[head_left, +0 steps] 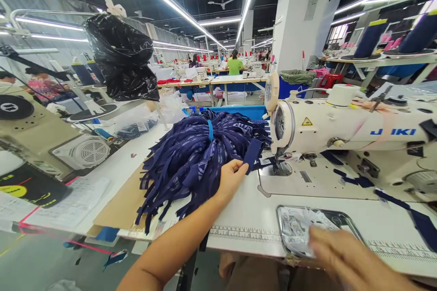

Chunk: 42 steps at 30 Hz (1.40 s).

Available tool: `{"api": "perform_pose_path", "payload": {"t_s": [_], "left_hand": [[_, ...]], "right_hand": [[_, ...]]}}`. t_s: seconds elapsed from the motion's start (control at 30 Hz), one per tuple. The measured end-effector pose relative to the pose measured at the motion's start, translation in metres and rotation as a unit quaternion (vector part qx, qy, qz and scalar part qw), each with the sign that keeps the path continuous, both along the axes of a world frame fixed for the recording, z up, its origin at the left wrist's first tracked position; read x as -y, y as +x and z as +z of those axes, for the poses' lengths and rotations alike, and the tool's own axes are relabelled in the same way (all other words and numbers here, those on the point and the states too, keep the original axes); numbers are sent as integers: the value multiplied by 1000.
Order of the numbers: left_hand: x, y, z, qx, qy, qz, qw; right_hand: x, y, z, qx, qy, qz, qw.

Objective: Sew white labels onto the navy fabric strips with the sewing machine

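"What is lying at the left?"

"Brown cardboard is lying on the white counter, and a bundle of navy strips is fanning out over its right part."

"And the left hand?"

"It is pinching the near end of a navy strip between thumb and fingers, beside the bundle. The strip is pointing away from the person, its long axis slanting rightward."

"Where is room showing?"

"Bare counter is showing in front of the sewing machine, with a ruler running along the front edge. The bundle is crowding the strip's left; the machine is blocking its right."

"Farther right?"

"A tray is holding white labels. The right hand is reaching over its near side, too blurred to tell how open it is or whether it is holding anything."
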<state>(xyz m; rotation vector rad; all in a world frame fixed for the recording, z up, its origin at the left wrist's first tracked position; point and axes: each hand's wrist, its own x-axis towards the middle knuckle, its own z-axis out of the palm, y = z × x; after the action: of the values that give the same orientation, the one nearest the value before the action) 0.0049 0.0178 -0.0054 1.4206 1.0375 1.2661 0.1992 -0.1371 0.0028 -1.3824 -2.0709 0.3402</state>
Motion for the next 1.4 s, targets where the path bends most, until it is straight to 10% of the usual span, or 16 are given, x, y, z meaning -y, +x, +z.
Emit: {"api": "perform_pose_path", "payload": {"t_s": [0.13, 0.37, 0.47, 0.67, 0.8, 1.4], "left_hand": [[16, 5, -5, -182, 222, -70, 955], [-3, 45, -14, -469, 590, -139, 643], [-14, 69, -15, -535, 618, -144, 558], [-23, 77, -9, -564, 528, -200, 603], [-30, 60, -3, -525, 499, -259, 638], [-30, 46, -7, -532, 507, -279, 618]], "right_hand": [[-44, 81, -14, 174, 74, -172, 967], [-72, 127, -23, 353, 124, -271, 887], [-81, 97, -16, 246, 149, -211, 934], [-108, 51, -23, 39, 45, 34, 998], [-115, 55, -34, 56, 53, 58, 995], [-114, 58, -34, 189, 138, 88, 968]]}}
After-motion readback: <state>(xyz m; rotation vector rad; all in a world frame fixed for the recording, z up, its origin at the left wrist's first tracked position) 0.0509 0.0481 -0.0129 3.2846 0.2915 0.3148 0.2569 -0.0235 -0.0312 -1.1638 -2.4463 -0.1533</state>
